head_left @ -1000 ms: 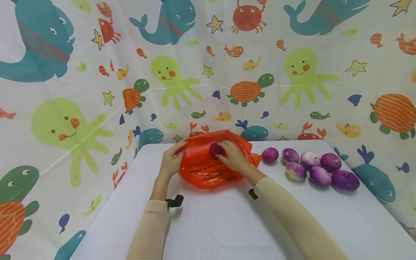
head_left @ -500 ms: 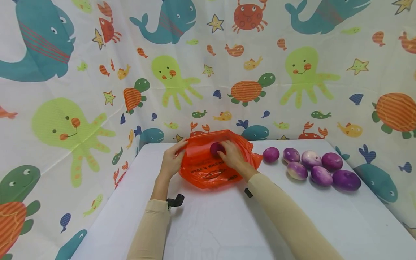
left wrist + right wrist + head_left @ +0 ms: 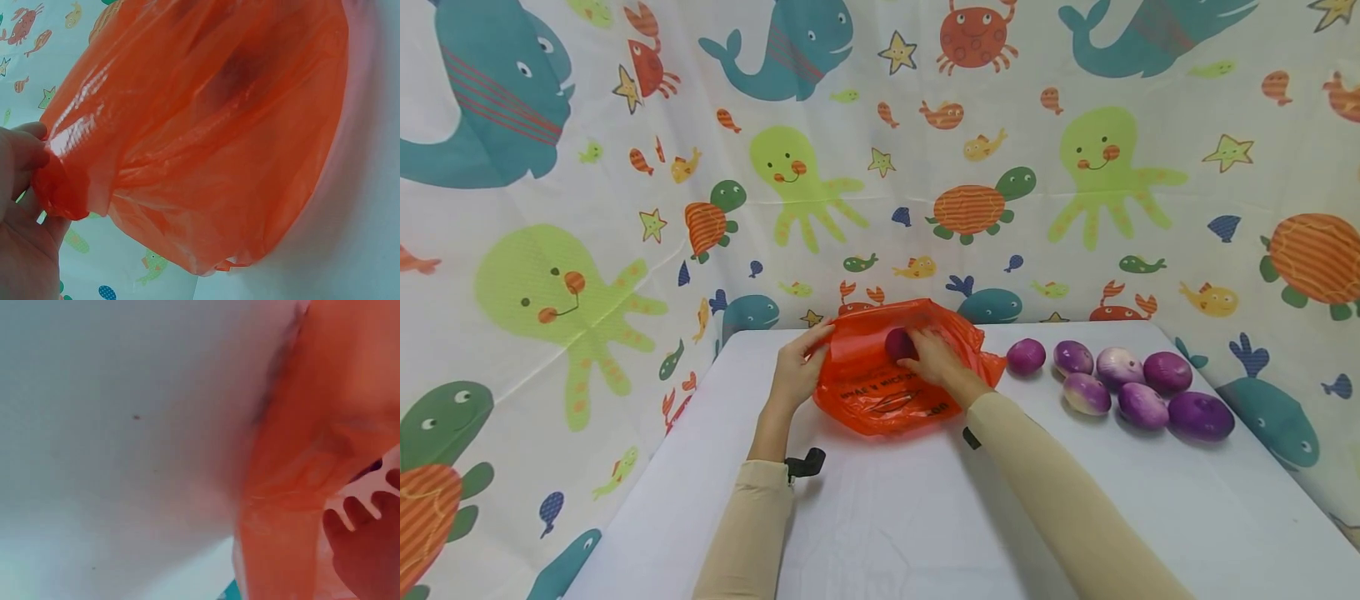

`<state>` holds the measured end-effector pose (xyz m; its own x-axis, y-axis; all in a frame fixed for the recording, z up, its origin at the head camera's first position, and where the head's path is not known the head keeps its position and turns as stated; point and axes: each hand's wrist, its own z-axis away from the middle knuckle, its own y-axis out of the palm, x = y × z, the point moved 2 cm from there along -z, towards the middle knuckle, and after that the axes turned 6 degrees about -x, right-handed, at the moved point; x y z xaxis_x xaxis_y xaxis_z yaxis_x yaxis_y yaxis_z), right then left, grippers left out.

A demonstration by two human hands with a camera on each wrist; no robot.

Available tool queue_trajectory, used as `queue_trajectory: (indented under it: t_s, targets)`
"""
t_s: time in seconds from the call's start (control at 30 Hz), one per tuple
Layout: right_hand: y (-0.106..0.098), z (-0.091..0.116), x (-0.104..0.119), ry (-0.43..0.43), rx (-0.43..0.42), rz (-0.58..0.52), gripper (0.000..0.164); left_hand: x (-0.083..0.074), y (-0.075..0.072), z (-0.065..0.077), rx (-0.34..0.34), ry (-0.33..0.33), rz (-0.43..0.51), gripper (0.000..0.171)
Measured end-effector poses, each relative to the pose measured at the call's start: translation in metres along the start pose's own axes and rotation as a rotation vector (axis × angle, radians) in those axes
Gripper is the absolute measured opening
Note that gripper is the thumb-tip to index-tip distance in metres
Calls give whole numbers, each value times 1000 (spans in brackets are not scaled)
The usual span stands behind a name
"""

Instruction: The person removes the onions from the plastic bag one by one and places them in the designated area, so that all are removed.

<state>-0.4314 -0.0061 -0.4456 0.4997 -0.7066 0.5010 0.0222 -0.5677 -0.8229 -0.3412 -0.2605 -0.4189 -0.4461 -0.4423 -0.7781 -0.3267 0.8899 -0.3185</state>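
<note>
An orange-red plastic bag (image 3: 880,408) with dark print lies bunched at the back of the table, its mouth partly spread. My left hand (image 3: 795,371) pinches its left rim between thumb and fingers; the left wrist view shows the film gathered in the left hand (image 3: 25,194). My right hand (image 3: 938,357) reaches into the bag's mouth and holds a dark red onion (image 3: 898,345) at its fingertips. In the right wrist view the right hand (image 3: 369,544) shows several fingertips beside the orange film, and a bit of dark purple is visible beyond them.
Right of the bag, a single red onion (image 3: 1026,357) lies apart from a cluster of several purple-and-white onions (image 3: 1142,406). All rest on the white table (image 3: 887,517). A curtain (image 3: 865,183) printed with sea animals hangs behind and on both sides.
My right forearm has shifted slightly left, and the right hand sits a little deeper at the bag's mouth. The left hand and the bag have hardly moved.
</note>
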Motion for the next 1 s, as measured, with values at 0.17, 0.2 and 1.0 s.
queue_trajectory:
  t_s: [0.17, 0.2, 1.0]
  targets:
    - [4, -1, 1, 18, 109, 8, 84, 0, 1, 1, 0, -1, 16, 42]
    - [5, -1, 1, 28, 123, 9, 84, 0, 1, 1, 0, -3, 16, 41]
    - [19, -1, 11, -93, 165, -38, 73, 0, -2, 0, -7, -8, -2, 41]
